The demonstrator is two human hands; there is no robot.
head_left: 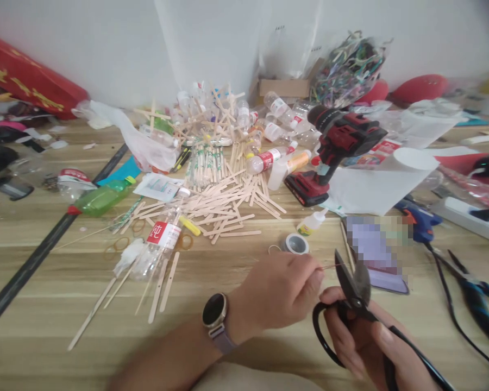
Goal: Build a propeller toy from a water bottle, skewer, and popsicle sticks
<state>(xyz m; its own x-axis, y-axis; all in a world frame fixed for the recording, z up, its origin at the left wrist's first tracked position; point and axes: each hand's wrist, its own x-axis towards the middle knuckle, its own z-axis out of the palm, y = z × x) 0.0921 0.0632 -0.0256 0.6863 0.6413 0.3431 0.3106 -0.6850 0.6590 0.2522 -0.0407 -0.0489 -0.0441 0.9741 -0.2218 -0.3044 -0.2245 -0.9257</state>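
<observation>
My left hand (285, 288), with a watch (214, 312) on its wrist, is closed on a thin brownish strand (329, 266). One end of that strand reaches from the fingers to the scissor blades; whether it lies between them I cannot tell. Black-handled scissors (356, 303) are gripped in my right hand (352, 339), blades spread apart and pointing up. Just beyond my left hand stand a grey tape roll (296, 244) and a small glue bottle (311, 222). To the right of the blades lies a flat purple item (370, 250), partly blurred.
Wooden craft sticks (228, 209) are heaped mid-table, with plastic bottles behind. A red cordless drill (330, 157) stands upright. At right are a blue glue gun (424, 222) and pliers (476, 293). Left lie a clear bottle (161, 239), a green bottle (106, 196) and a dark pole (28, 266).
</observation>
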